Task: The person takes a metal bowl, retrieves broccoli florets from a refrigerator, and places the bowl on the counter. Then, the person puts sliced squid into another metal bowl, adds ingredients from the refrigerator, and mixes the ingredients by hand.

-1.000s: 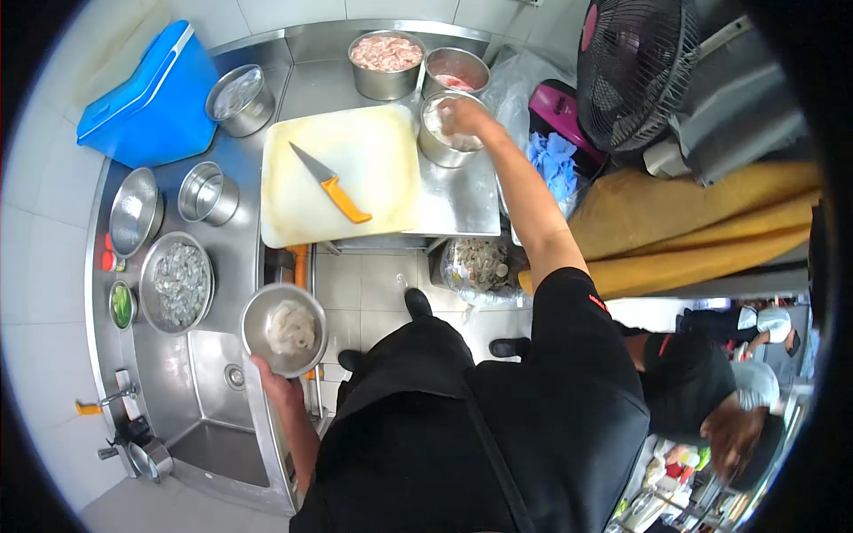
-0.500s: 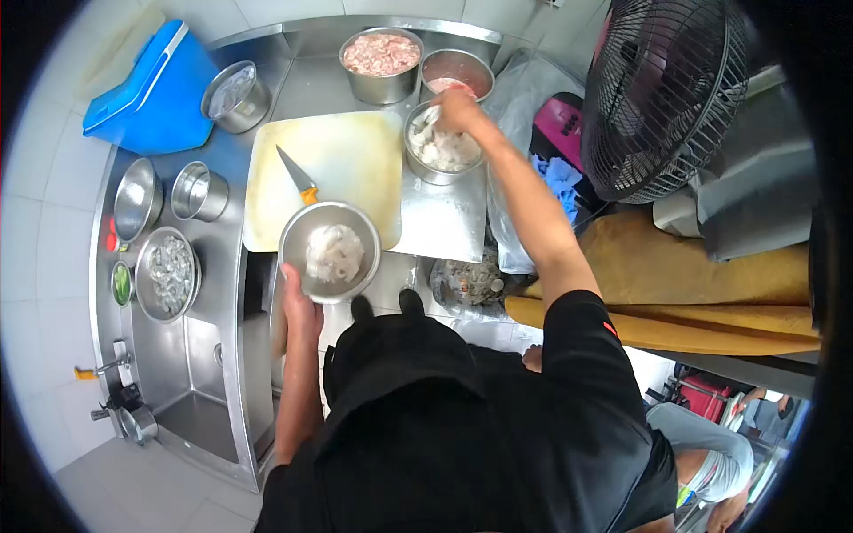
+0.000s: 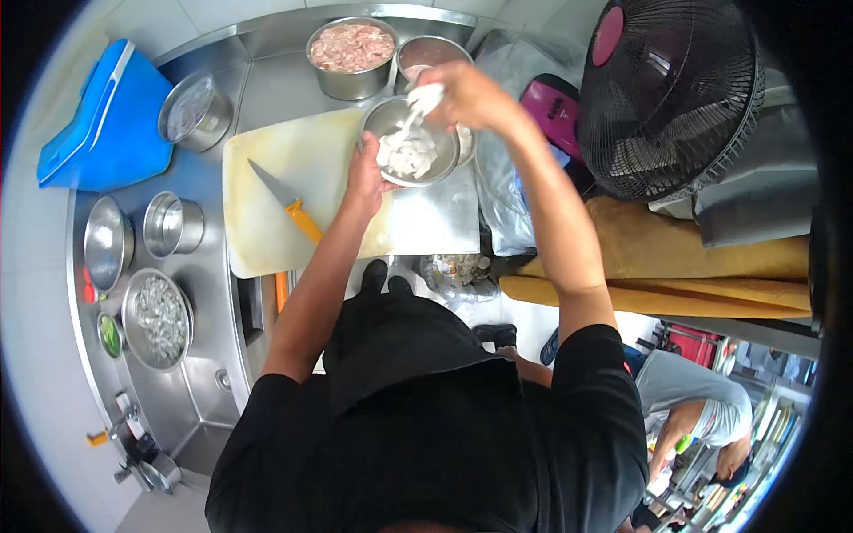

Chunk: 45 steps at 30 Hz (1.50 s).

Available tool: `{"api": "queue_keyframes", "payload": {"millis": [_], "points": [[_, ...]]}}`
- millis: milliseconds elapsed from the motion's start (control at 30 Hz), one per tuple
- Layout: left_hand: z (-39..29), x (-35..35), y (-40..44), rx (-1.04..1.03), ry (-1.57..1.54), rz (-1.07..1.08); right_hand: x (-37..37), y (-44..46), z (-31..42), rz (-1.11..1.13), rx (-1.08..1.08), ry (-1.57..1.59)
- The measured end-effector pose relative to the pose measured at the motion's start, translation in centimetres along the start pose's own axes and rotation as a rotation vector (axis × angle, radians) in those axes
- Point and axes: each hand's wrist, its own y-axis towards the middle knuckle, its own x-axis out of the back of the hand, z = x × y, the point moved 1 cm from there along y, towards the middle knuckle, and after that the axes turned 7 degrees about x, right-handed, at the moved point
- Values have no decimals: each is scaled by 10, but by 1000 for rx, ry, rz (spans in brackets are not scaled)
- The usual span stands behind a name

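Observation:
My left hand (image 3: 366,173) grips the near left rim of a steel bowl (image 3: 447,169) that has pale, whitish pieces (image 3: 407,153) in it. Above the bowl's upper right side, my right hand (image 3: 458,96) is closed on some of the white pieces, which hang down toward the bowl. The bowl partly covers a round steel pot (image 3: 466,142) behind it. To the left, a knife (image 3: 300,213) with an orange handle lies on the white cutting board (image 3: 258,244).
Behind stand a pot of pink meat (image 3: 353,49) and another steel pot (image 3: 434,46). A fan (image 3: 671,98) is at the right, a blue cooler (image 3: 111,124) at the left. Bowl of grey shrimp (image 3: 160,320) sits near the sink (image 3: 209,400). Another person (image 3: 693,391) bends at lower right.
My left hand has carried the bowl up and right, over the board's right edge beside the pot. My right hand has lifted white pieces out of the pot and over the bowl.

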Motion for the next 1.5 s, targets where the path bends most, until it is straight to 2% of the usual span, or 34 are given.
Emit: {"api": "queue_keyframes", "payload": {"millis": [67,133,167,200,267,300,333,400,433,567,633,733,767,867,933,1000,1033,1100,1233,1367,1400,1467,1500], "points": [[-2,-3,9,52,14,35,-39,7,-32,60,25,-432],[-9,-11,9,12,-7,10,-60,2,-56,83,49,-366],[-7,-6,17,3,10,32,-58,1,-49,-82,-68,-415],[-3,-4,25,7,13,35,-65,7,-53,-86,-73,-414],[4,-6,40,-73,138,-95,-87,19,-64,-116,-96,-425],[0,-10,39,-65,131,-71,-90,27,-63,-21,-181,-425],[-5,-11,40,-59,137,-61,-92,34,-65,-29,-190,-423],[-18,-7,42,68,69,-56,-94,41,-67,-210,-208,-503],[-25,-1,41,43,96,-31,-92,43,-68,-286,-13,-519],[-35,39,50,-43,63,-71,-49,22,-55,-298,21,-300],[-39,51,48,-76,61,-90,-42,23,-91,-135,-338,-431],[-43,62,47,-115,42,-103,-102,21,-130,-139,-294,-585],[-44,64,48,-125,30,-113,-110,26,-139,-201,-258,-614],[-48,65,39,-135,21,-135,-96,36,-156,-187,-323,-535],[-55,63,42,-147,17,-132,-66,28,-135,-225,-287,-553],[-56,68,43,-155,94,-101,-36,25,-110,-122,-422,-411],[-57,65,42,-155,92,-98,-22,22,-95,-123,-424,-414],[-59,52,40,-140,127,-109,0,15,-60,-205,-308,-193],[-48,24,42,-117,136,-70,26,6,0,-297,-252,-74],[-28,8,57,-39,68,39,21,7,4,-306,-162,-29],[-25,3,56,-36,70,48,12,9,-6,-314,-167,-33],[-20,-5,56,21,30,66,-8,11,-30,-350,63,-329],[-20,-6,56,23,32,69,-14,13,-38,-322,8,-374]]}}
